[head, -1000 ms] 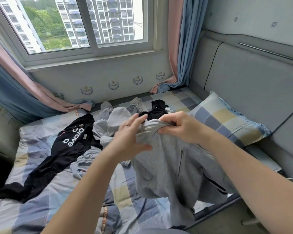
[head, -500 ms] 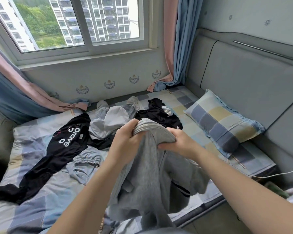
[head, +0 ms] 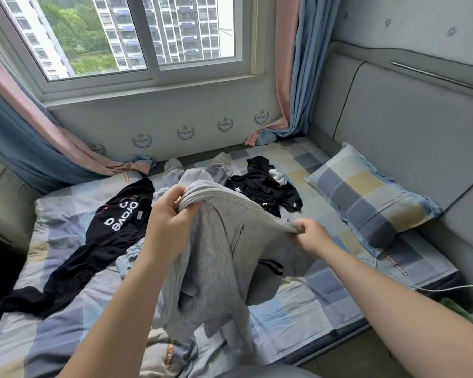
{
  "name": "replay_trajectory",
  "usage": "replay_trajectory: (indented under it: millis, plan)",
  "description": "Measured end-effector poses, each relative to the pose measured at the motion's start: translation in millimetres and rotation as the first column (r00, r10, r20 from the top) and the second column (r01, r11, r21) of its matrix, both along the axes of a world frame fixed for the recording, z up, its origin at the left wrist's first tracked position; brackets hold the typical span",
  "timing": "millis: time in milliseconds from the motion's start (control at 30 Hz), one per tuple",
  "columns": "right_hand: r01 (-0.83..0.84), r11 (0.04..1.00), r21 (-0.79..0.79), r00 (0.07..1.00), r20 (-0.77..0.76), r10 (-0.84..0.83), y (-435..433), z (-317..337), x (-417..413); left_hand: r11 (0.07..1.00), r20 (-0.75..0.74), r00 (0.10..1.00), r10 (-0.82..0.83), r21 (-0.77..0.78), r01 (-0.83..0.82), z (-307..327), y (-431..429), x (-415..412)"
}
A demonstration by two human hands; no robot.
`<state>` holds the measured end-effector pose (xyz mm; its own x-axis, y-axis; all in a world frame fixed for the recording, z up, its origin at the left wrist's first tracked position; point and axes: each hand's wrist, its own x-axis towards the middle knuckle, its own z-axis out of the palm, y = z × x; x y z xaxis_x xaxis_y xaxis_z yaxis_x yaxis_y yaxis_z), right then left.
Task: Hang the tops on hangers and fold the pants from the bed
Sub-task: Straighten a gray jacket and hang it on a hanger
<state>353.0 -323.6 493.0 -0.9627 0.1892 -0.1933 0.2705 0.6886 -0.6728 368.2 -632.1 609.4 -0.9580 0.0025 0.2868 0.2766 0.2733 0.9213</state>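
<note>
A bed with a checked sheet in blue, yellow and grey (head: 311, 304) fills the room below a window. Nearest, a grey fleece garment with a ribbed band and zip pockets (head: 213, 257) hangs between the forearms over the bed's near edge; I cannot tell whether it is a top or pants. The left hand (head: 172, 222) has its fingers curled tight round the bunched ribbed band. The right hand (head: 311, 236) pinches the same band further along, stretching it between the two. To the left, a long black garment with white lettering (head: 115, 222) lies flat on the sheet. Beyond the hands sit a crumpled pale grey garment (head: 194, 173) and a black top with white patches (head: 265, 186). A checked pillow (head: 372, 203) rests against the grey padded headboard (head: 410, 126). Pink-and-blue curtains (head: 292, 77) frame the window (head: 148, 36).
</note>
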Motion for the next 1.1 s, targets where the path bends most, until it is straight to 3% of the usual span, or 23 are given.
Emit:
replay_trajectory:
  millis: [100,200,300,367,567,733,833,967,1100]
  plan:
    - [0.124,0.991,0.060,0.981,-0.159,-0.113,12,24,-17,0.999,0.066,0.998,0.005,-0.052,-0.002,-14,-10,-1]
    - [0.157,0.987,0.019,0.919,-0.369,-0.139,10,65,-28,0.979,0.216,0.976,0.000,-0.199,0.044,-28,-17,-6]
    - [0.072,0.997,-0.025,0.846,-0.527,-0.074,-2,100,-31,0.958,0.446,0.891,-0.083,-0.212,0.195,-38,-9,-4]
    - [-0.076,0.997,-0.017,0.808,-0.587,0.052,-19,113,-25,0.952,0.495,0.855,-0.155,-0.157,0.263,-42,5,-1]
    - [-0.300,0.953,0.028,0.756,-0.603,0.256,-60,121,-1,0.920,0.418,0.872,-0.253,-0.176,0.351,-44,48,4]
    - [-0.422,0.906,0.026,0.676,-0.657,0.334,-71,137,11,0.944,0.286,0.912,-0.295,-0.060,0.324,-44,71,4]
    - [-0.397,0.917,-0.032,0.673,-0.689,0.268,-66,143,9,0.980,0.198,0.960,-0.196,0.013,0.197,-47,74,3]
    - [-0.325,0.930,-0.169,0.728,-0.673,0.132,-56,150,8,0.980,0.205,0.977,-0.052,0.199,0.011,-47,66,0]
    - [-0.202,0.839,-0.505,0.854,-0.510,-0.101,-42,143,8,0.928,0.214,0.973,-0.090,0.373,0.003,-45,45,-2]
